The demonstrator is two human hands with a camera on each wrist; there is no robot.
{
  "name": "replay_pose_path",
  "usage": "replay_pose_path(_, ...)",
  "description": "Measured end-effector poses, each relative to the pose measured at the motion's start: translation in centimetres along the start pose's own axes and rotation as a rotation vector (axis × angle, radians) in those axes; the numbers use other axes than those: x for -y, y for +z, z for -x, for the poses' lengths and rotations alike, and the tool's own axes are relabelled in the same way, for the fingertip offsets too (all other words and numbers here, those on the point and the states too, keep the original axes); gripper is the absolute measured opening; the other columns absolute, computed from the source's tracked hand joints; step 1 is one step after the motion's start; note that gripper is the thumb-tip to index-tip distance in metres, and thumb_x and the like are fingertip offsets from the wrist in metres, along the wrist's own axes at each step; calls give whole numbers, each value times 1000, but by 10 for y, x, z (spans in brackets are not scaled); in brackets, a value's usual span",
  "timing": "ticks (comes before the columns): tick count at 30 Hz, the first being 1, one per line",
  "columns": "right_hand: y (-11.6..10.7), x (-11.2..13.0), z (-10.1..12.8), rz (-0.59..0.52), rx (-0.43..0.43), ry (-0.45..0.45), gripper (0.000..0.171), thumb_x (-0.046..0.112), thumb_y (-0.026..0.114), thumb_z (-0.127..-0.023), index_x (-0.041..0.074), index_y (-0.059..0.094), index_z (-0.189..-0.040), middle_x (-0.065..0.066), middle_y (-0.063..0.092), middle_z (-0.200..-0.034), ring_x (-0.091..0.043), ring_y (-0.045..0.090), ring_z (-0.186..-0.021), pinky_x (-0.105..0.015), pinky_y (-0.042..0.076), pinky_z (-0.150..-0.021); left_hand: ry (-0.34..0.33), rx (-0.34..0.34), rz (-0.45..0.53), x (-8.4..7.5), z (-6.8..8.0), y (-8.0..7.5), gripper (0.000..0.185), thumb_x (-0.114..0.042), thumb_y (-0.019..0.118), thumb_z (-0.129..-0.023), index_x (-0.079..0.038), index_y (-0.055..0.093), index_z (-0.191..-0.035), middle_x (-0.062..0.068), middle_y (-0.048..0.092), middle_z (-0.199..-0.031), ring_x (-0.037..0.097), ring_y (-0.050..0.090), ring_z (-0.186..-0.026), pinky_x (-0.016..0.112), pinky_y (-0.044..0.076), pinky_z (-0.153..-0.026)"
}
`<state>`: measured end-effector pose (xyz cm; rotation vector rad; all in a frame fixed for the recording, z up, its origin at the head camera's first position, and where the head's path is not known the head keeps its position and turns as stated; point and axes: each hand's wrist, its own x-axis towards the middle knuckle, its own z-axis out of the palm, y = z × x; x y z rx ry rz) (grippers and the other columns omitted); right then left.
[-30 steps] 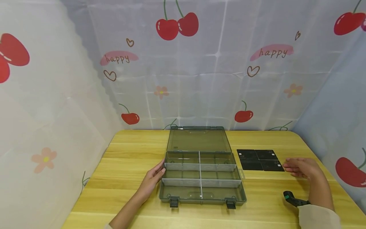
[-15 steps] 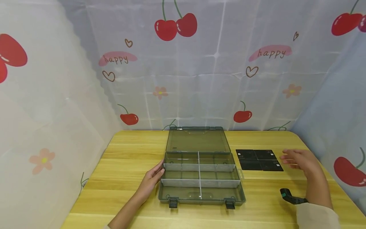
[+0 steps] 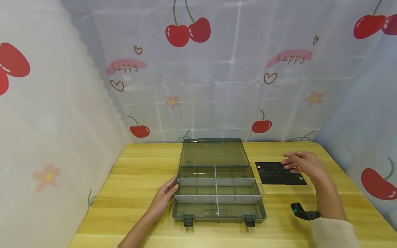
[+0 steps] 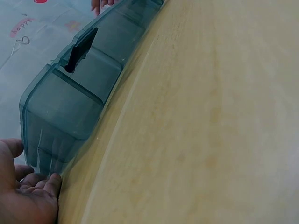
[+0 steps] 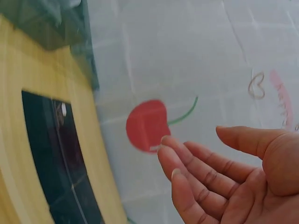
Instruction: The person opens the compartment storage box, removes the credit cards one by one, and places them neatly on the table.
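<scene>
My left hand rests against the left side of a translucent green compartment box, thumb at the rim. In the left wrist view its fingers lie low along the box wall, near the table. The box lid is folded back, and white dividers split the inside into several bare compartments. My right hand hovers over several black cards laid edge to edge in two rows, covering part of the back right one. The right wrist view shows its fingers loosely bent and apart from the thumb, holding nothing.
The wooden table meets a cherry-printed curtain at the back and sides. Two dark latches hang at the box's front edge. A clear tab shows beside the box's right wall. A black strap circles my right wrist.
My right hand has lifted from the right of the cards and moved left and back, over them. My left hand stays at the box. The head view has shifted slightly.
</scene>
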<state>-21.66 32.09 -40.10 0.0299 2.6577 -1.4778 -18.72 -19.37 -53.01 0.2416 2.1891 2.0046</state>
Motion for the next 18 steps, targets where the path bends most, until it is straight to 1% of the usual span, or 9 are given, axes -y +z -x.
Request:
replay_pose_path(3,10,13,-1,-32,23,-54,58,44,46,-97,-3,48,-131,-20,65,-109,-29,66,-92,-38,55,-76,0,-11,4,2,0,0,52,-34,52,-97,-24,36,-146,0,27,-152,23,28,-137,46,29,-108)
replay_pose_path(7,23,24,0,-61,33,-108,55,43,46,-98,-1,50,-132,-22,64,-111,-28,66,-92,-35,55,-74,0,-6,4,1,1,-1,53,-34,51,-98,-21,35,-147,0,27,-152,23,27,-137,46,28,-107)
replay_pose_path(11,33,34,-1,-54,25,-145,52,41,46,-98,1,51,-131,-21,63,-113,-30,65,-95,-35,55,-74,18,-5,10,-6,2,-3,56,-33,49,-98,-16,31,-148,1,26,-153,21,29,-137,40,33,-106)
replay_pose_path(13,37,40,-3,-30,8,-167,51,42,46,-98,3,52,-131,-20,63,-114,-31,64,-97,-37,55,-75,33,-11,22,-10,0,-8,57,-31,48,-99,-12,29,-149,4,25,-153,23,30,-137,37,36,-104)
replay_pose_path(15,40,45,-6,1,-18,-188,51,43,46,-98,4,54,-129,-19,63,-114,-31,63,-98,-38,55,-75,42,-23,22,-16,-2,-16,56,-29,47,-100,-10,28,-149,6,25,-153,26,30,-137,36,38,-103)
replay_pose_path(16,40,48,-7,19,-32,-197,51,44,45,-97,5,54,-129,-18,63,-114,-31,63,-98,-37,55,-74,49,-27,14,-19,-4,-20,56,-29,47,-100,-10,28,-148,7,25,-153,28,30,-137,38,38,-103)
replay_pose_path(18,40,52,-10,62,-61,-220,52,46,45,-97,5,56,-126,-17,63,-114,-31,63,-98,-38,55,-72,49,-21,-37,-32,-6,-30,54,-28,45,-101,-9,28,-148,11,26,-153,32,30,-136,41,37,-104)
